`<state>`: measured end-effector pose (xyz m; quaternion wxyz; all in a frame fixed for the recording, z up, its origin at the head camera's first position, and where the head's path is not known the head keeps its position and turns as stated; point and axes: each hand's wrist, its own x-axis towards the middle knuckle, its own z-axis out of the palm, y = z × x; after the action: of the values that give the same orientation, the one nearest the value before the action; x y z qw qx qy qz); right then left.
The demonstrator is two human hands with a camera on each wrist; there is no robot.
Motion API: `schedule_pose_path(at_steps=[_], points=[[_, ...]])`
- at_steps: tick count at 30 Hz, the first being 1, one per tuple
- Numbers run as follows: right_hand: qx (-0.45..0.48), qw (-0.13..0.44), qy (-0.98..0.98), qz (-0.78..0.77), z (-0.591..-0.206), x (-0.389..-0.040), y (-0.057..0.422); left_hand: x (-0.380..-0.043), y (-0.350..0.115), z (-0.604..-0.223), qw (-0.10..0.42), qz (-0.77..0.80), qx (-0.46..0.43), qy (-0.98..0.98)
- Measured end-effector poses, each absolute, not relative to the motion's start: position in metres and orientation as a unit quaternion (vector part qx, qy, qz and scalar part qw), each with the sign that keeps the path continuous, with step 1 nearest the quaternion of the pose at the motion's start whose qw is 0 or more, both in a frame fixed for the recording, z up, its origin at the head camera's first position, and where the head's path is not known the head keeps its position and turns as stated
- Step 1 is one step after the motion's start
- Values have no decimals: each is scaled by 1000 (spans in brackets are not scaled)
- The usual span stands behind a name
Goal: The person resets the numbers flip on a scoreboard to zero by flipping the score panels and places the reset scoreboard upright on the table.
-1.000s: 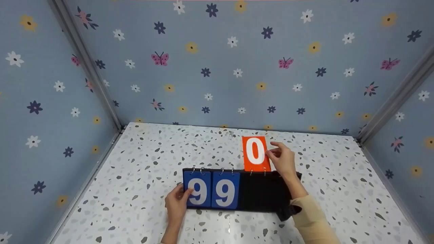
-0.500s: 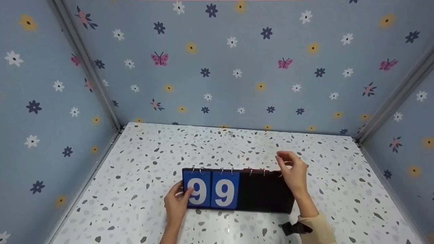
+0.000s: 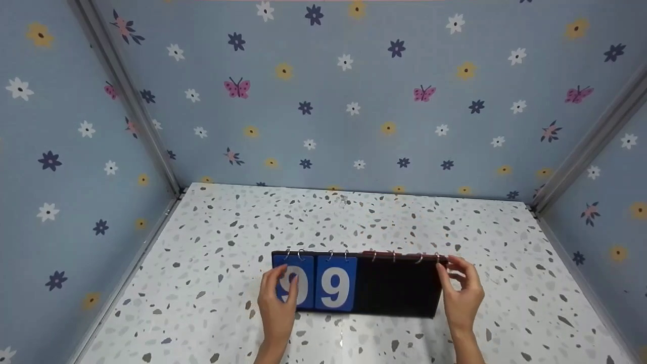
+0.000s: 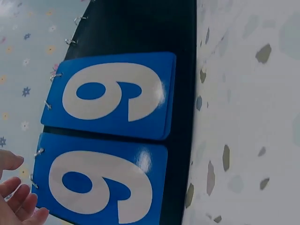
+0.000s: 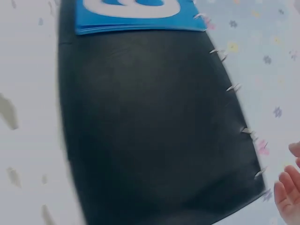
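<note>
A black flip scoreboard (image 3: 397,285) stands on the tabletop, seen in all views. Two blue number cards, a left 9 (image 3: 303,293) and a right 9 (image 3: 335,287), hang on metal rings at its left half. The right half shows bare black board; a thin dark red edge (image 3: 376,252) peeks over its top. My left hand (image 3: 277,301) is in front of the left card, and the left wrist view shows its fingers (image 4: 21,201) loosely bent, apart from the board. Beside the upper right corner, my right hand (image 3: 462,290) has bent fingers (image 5: 288,187), with a gap to the board.
The speckled white tabletop (image 3: 227,227) extends around the scoreboard. Blue flowered panels (image 3: 328,126) rise at the back and both sides, with grey metal posts (image 3: 131,96) at the corners.
The orange 0 card has flipped back over the top, out of sight behind the board. My right hand has moved down and right to the corner. My left hand has let go of the left edge.
</note>
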<state>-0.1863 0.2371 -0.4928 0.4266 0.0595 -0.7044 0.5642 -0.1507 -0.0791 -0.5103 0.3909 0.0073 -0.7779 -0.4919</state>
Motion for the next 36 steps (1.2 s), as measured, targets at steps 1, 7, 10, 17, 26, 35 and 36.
schedule_pose_path(at_steps=[1, 7, 10, 17, 26, 35, 36], points=[[47, 424, -705, 566, -500, -187, 240, -150, -76, -510, 384, -493, 2, -781], [-21, 421, -731, 537, -573, -208, 271, -147, -61, -513, 343, -505, -6, -792], [-50, 411, -759, 501, -600, -214, 279, -147, -55, -516, 310, -511, 5, -802], [-99, 351, -785, 500, -614, -208, 274, -149, -45, -524, 259, -513, 24, -818], [-118, 304, -787, 524, -619, -210, 271, -154, -39, -531, 242, -519, 37, -819], [-126, 292, -789, 526, -616, -209, 269, -159, -32, -531, 271, -501, 62, -820], [-128, 293, -791, 522, -616, -209, 269, -160, -31, -531, 280, -492, 65, -822]])
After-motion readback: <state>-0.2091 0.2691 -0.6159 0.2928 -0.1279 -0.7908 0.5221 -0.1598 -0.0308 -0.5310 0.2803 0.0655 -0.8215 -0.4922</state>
